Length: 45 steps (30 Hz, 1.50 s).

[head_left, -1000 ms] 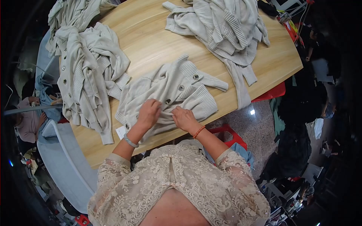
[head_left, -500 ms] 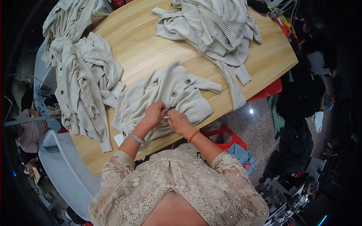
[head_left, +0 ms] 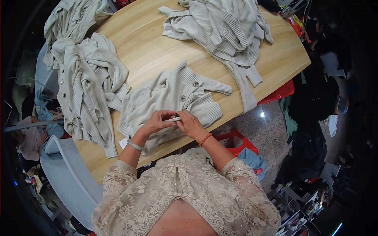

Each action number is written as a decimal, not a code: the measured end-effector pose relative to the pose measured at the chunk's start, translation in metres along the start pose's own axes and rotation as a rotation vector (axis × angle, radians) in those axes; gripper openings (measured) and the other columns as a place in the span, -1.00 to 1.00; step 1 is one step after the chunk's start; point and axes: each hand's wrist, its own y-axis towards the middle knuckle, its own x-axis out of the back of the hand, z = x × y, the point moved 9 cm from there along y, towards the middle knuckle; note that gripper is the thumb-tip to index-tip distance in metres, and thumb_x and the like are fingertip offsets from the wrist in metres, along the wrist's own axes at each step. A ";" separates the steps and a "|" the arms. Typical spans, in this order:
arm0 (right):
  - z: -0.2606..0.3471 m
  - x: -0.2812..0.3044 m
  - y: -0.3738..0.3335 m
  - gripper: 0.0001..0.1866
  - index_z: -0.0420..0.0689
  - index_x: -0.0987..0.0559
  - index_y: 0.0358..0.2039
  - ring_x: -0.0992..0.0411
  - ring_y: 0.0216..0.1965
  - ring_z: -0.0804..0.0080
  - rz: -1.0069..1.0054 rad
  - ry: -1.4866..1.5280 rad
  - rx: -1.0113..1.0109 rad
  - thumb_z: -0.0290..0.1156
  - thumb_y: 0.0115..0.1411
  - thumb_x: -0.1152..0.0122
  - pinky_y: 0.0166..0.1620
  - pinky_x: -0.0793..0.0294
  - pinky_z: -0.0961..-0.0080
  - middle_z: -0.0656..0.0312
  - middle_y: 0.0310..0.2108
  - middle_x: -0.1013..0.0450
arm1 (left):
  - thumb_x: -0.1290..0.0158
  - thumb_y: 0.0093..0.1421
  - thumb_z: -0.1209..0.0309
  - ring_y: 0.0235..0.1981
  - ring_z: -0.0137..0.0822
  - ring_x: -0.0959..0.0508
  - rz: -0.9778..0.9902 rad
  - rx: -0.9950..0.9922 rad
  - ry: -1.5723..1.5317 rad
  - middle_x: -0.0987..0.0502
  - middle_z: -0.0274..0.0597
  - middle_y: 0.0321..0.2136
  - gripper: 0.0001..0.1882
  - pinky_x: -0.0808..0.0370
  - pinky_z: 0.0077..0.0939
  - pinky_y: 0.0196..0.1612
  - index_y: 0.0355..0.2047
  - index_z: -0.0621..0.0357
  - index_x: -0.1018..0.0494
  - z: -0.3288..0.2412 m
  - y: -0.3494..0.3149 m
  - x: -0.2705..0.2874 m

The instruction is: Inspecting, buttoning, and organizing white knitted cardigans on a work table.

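A cream knitted cardigan (head_left: 153,94) lies on the wooden table (head_left: 141,35) in front of me, its ribbed hem to the right and dark round buttons along its front band. Both hands are at the near part of that band. My left hand (head_left: 159,120) pinches the folded band edge between thumb and fingers. Close beside it, my right hand (head_left: 189,124) grips the same edge, with a dark button (head_left: 175,116) showing between the fingertips. Two more buttons are visible farther up the band. The fingers partly hide the fold.
More cream cardigans (head_left: 84,86) are heaped along the left edge, and another pile (head_left: 228,31) lies at the far right. A pale blue bin (head_left: 67,177) stands at the left. Beyond the right edge are red stools (head_left: 238,141). Another person (head_left: 29,137) sits at the far left.
The folded band edge has been lifted and turned up between my fingers, bringing a button into view. My left hand has turned slightly and my right hand has shifted a little right.
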 end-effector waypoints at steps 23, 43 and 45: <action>0.003 -0.004 0.004 -0.77 -0.15 -0.48 -0.40 -0.44 -0.34 -0.01 0.118 -0.083 0.002 -0.24 0.08 -0.18 -0.27 -0.42 0.17 0.06 -0.41 -0.43 | -0.25 -0.04 0.31 -0.55 -0.28 -0.49 -0.355 -0.108 0.900 -0.49 -0.17 -0.59 -0.76 -0.40 -0.42 -0.46 -0.50 0.21 -0.48 -0.028 -0.032 0.056; -0.009 0.019 0.003 -0.79 -0.14 -0.41 -0.29 -0.44 -0.36 -0.02 -0.040 -0.117 0.012 -0.45 0.03 -0.16 -0.32 -0.43 0.13 0.06 -0.33 -0.38 | -0.15 0.03 0.47 -0.54 -0.33 -0.50 -0.147 -0.009 0.677 -0.55 -0.16 -0.49 -0.86 -0.44 -0.48 -0.42 -0.40 0.28 -0.50 -0.009 0.052 0.004; -0.011 0.019 0.005 -0.75 -0.14 -0.41 -0.26 -0.43 -0.33 0.00 -0.043 -0.100 -0.024 -0.49 0.00 -0.17 -0.31 -0.44 0.15 0.07 -0.33 -0.40 | -0.17 0.09 0.42 -0.57 -0.58 -0.43 -0.077 0.111 0.193 -0.55 -0.31 -0.54 -0.85 -0.38 -0.68 -0.47 -0.42 0.29 -0.53 0.005 0.051 0.001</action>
